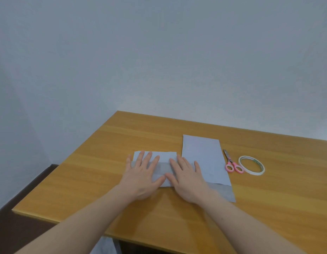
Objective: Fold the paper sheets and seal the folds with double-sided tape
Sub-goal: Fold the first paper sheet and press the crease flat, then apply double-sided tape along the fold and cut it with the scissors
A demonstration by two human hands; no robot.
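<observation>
A small folded white paper sheet (163, 158) lies on the wooden table (96, 173). My left hand (142, 175) lies flat on its left part, fingers spread. My right hand (186, 180) presses flat on its right part, thumbs nearly touching in the middle. Both palms cover much of the sheet. A larger white paper sheet (204, 158) lies just to the right, its near end showing a folded strip. A roll of double-sided tape (251, 165) rests further right, apart from both hands.
Pink-handled scissors (232, 163) lie between the larger sheet and the tape roll. The table's left edge and near edge drop to a dark floor (16, 230). A pale wall (159, 61) stands behind the table.
</observation>
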